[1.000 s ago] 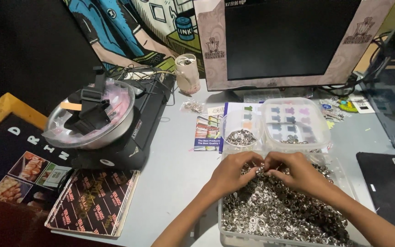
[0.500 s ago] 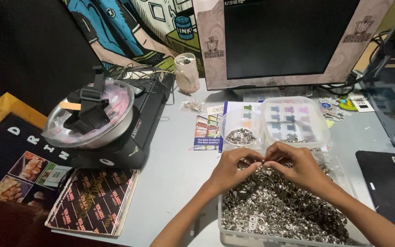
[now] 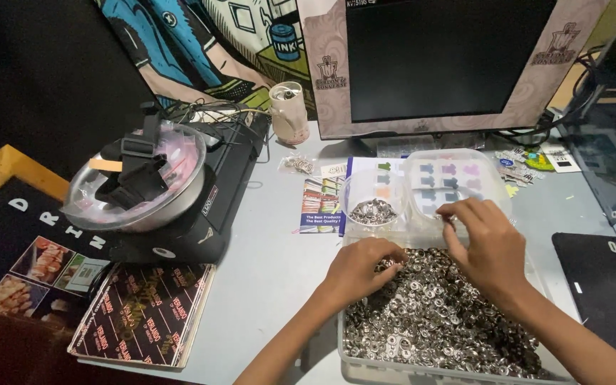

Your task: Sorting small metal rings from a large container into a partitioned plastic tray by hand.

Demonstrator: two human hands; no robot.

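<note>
My left hand [image 3: 361,267] is curled, pinching into the heap of small silver metal rings [image 3: 436,321] in the clear plastic tray [image 3: 422,371] under both hands. My right hand [image 3: 486,242] lifts off the heap with fingers bent, perhaps nipping one ring, though I cannot tell; the small clear cup of rings [image 3: 373,207] sits just beyond my left fingers, within easy reach.

Left hand [image 3: 359,269] in tray [image 3: 365,365] of metal rings [image 3: 436,321], right hand [image 3: 485,241] perhaps pinching one

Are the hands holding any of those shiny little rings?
Cannot tell. Left hand rests curled in the rings; right hand reaches above them, fingertips hidden.
</note>
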